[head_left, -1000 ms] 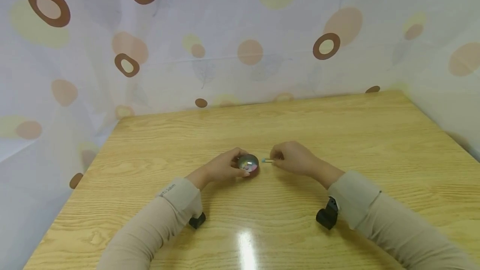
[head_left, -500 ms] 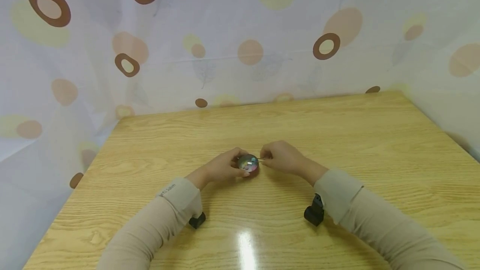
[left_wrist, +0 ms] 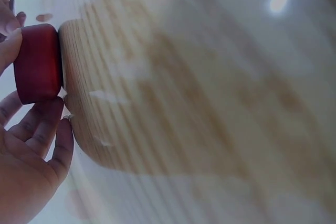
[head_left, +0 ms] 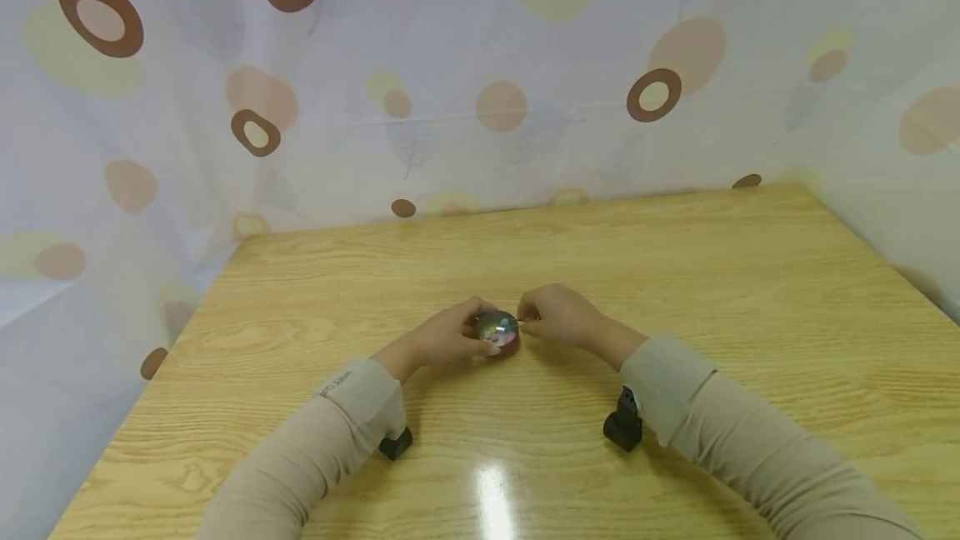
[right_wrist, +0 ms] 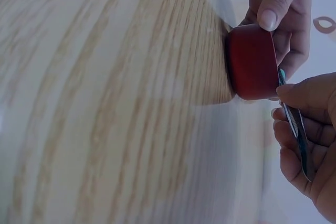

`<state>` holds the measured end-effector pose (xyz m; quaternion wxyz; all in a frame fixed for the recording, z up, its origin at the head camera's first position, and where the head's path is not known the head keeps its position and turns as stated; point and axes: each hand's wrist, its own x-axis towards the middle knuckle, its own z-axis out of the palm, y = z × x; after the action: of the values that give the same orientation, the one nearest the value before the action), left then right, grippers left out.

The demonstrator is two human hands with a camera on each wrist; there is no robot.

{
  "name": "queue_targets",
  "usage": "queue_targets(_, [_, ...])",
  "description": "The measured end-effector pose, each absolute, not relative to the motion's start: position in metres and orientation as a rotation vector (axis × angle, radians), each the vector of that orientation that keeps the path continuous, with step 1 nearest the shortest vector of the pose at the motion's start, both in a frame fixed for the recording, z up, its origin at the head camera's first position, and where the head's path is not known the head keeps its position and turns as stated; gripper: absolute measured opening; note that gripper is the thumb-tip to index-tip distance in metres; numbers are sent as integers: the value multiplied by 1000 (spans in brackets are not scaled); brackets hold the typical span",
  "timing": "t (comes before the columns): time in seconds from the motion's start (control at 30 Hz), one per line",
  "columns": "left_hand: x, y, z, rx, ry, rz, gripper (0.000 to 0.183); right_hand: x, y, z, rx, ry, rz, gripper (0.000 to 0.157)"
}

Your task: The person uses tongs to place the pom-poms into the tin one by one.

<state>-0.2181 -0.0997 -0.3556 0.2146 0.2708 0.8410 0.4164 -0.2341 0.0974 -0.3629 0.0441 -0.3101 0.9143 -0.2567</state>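
Observation:
A small round red bowl with a shiny inside sits on the wooden table, several small coloured pieces showing in it. My left hand grips the bowl from its left side, thumb on the near side and fingers behind. From the right, my right hand pinches metal tweezers between thumb and fingers. Their tips reach over the bowl's right rim. A small blue-green piece shows at the tips, partly hidden by the rim in the right wrist view.
The wood-grain table stretches around both hands. A spotted white cloth hangs behind it and along the sides. Black wrist cameras, such as the right one, hang under both cuffs.
My right hand has moved left, bringing the tweezers with the blue-green piece from beside the bowl to over its inside, then slightly lower. My left hand has stayed on the bowl.

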Motion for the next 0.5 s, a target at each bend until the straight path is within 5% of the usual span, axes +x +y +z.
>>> queue_targets(0.3, [-235, -104, -383, 732, 2363, 1137, 45, -234, 96, -364, -921, 2790, -779, 7])
queue_targets(0.5, [-224, -102, -365, 735, 2351, 1140, 44, -233, 96, -364, -925, 2803, -756, 8])
